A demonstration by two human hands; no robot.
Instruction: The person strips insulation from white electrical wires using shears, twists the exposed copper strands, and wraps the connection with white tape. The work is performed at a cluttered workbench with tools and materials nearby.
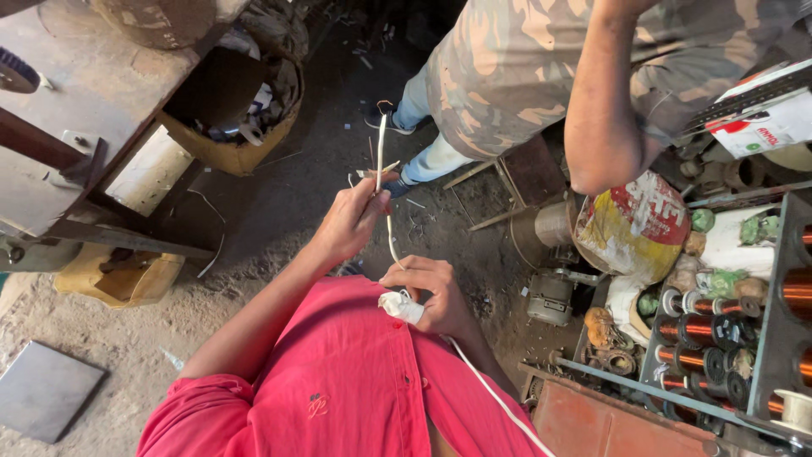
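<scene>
Sleeving (389,228) | white, held taut above red shirt (338,381) | left hand (351,222) fingers pinched shut on upper end | right hand (427,294) fingers closed on bunched lower end | step: straightening length | next move needs steady tension.

The left hand (351,222) pinches a thin white sleeving tube (381,152) that stands upright between its fingertips. The right hand (431,292), just beside it, grips a small white wad (400,306). Nearby, another person's bent arm (605,110) hangs above copper wire spools (706,330).
</scene>
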